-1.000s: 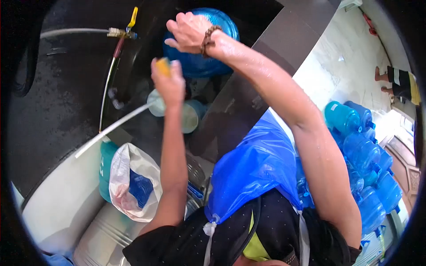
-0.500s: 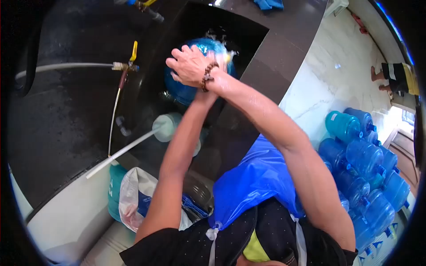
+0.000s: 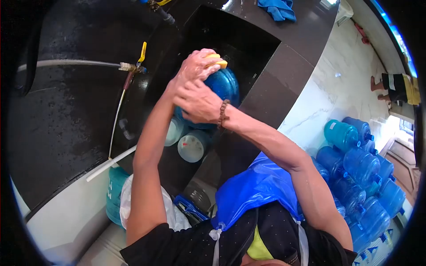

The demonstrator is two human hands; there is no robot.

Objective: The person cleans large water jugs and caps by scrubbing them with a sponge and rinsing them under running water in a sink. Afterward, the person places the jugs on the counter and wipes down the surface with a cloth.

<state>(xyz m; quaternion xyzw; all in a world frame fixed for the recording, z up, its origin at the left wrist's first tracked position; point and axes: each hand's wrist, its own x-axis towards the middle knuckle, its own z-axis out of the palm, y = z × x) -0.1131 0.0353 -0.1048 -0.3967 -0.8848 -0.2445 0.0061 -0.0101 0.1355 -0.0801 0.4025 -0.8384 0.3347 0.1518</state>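
Note:
A round, translucent blue water jug [image 3: 224, 84] lies in the dark sink basin [image 3: 259, 57], largely covered by my hands. My left hand [image 3: 197, 64] is wet and closed around a yellow sponge [image 3: 220, 62] at the jug's upper end. Just below it, my right hand [image 3: 199, 103] rests against the jug with its fingers bent, close to my left wrist. A brown bead bracelet [image 3: 223, 113] circles the right wrist. Part of the jug's near side shows under the right hand.
Whitish round containers [image 3: 193, 147] stand nearer me, beside a white pipe [image 3: 111, 164]. A yellow-handled valve [image 3: 142, 53] is at the left, a blue cloth [image 3: 279, 9] on the far ledge. Several blue jugs [image 3: 361, 164] are stacked right. Another person's legs [image 3: 384, 88] appear far right.
My left hand has come out from behind the right, moving up and left with the sponge. My right hand has moved down toward me, its fingers now more bent.

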